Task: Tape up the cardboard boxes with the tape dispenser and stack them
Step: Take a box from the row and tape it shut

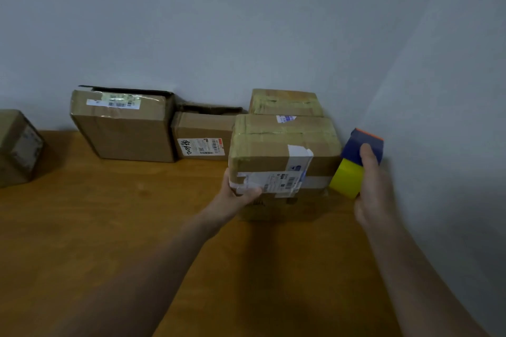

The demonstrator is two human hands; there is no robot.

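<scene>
While gripping the near-left corner of the taped box (282, 156) at the table's (109, 227) right end: left hand (241, 194). Right hand (375, 189) clasped on the tape dispenser (356, 161) — yellow roll showing, blade hidden. Lower box (273, 208) beneath — mostly shadowed, blurred.

On the brown wooden surface (109, 227), a big brown cardboard box (123, 128) leans on the grey wall (246, 22). Right of it sits a smaller brown cardboard box (202, 131). Farther right, a taped brown cardboard box (273, 145) rests on another box (273, 208), with a third taped box (284, 102) behind. One box (16, 148) sits far left.
</scene>
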